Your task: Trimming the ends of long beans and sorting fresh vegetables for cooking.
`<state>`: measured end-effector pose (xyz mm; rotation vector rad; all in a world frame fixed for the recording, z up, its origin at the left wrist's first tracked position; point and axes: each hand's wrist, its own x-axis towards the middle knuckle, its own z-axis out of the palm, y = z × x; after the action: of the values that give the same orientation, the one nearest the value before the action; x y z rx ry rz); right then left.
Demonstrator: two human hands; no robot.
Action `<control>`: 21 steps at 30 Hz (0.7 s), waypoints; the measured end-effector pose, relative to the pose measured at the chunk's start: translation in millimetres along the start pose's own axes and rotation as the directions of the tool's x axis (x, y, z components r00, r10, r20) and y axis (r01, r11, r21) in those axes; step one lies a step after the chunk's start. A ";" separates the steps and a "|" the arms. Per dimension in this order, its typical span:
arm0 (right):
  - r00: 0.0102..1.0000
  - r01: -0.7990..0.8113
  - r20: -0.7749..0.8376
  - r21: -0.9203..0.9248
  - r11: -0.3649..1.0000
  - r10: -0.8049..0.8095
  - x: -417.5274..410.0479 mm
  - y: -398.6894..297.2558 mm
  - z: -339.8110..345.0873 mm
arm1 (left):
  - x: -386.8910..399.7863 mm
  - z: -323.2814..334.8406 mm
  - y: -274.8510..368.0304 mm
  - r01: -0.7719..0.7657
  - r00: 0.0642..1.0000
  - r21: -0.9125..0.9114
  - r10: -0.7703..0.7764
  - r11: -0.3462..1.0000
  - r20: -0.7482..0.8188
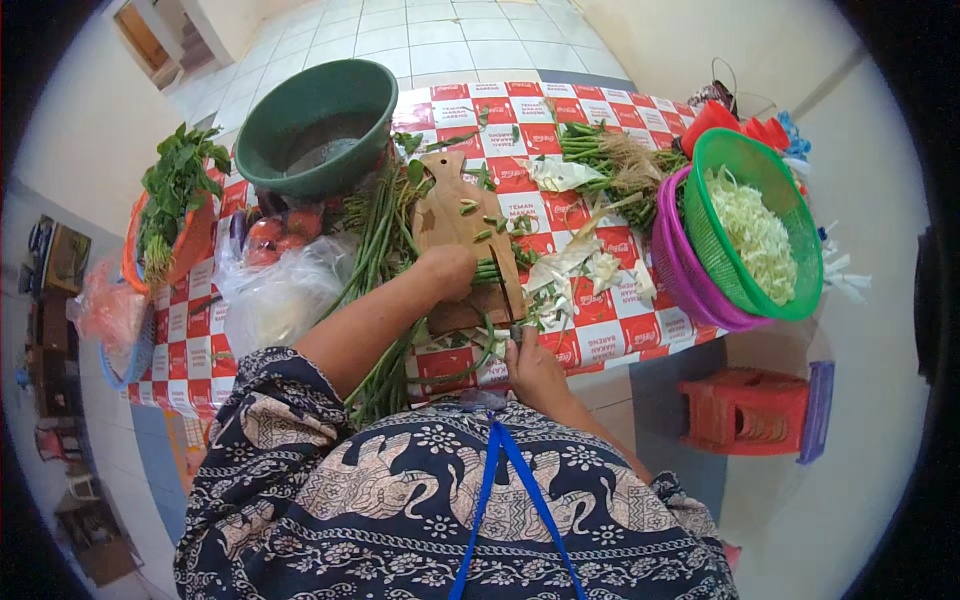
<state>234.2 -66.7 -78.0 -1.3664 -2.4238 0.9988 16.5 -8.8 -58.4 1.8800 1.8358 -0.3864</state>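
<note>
My left hand [448, 271] is closed on a bunch of green long beans over a wooden cutting board [442, 206]. Just right of its fingers, the dark blade of a knife [504, 285] lies across the cut bean ends [486, 271]. The knife's handle is in my right hand [536, 367], at the board's near right corner. Short cut bean pieces [481, 235] are scattered on the board's upper part. Uncut long beans [382, 232] lie along the board's left side and hang towards my lap.
A green basin [315, 127] stands behind left. Plastic bags [289, 292], tomatoes [277, 236] and a basket of leafy greens [176, 217] are at left. At right are root-ended greens [592, 150], leaf scraps [559, 270] and a green colander [697, 195] of shredded cabbage [754, 236].
</note>
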 end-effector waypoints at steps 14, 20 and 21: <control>0.999 -0.053 -0.011 -0.020 0.998 0.053 3.6 -5.5 -3.9 | 0.7 4.9 -3.1 -0.017 0.998 -0.078 0.012 0.997 -0.059; 0.997 -0.024 -0.079 -0.024 0.999 0.022 0.8 -15.2 -4.5 | 2.0 8.1 -10.9 -0.045 0.997 -0.045 0.042 0.998 -0.066; 0.997 -0.007 -0.075 -0.029 1.000 0.005 0.4 -15.4 -5.1 | 2.3 8.7 -11.3 -0.046 0.994 -0.050 0.040 0.998 -0.099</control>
<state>225.8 -69.4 -64.5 -1.3959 -2.3902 0.9000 6.6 -11.5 -68.5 1.9300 1.8460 -0.2329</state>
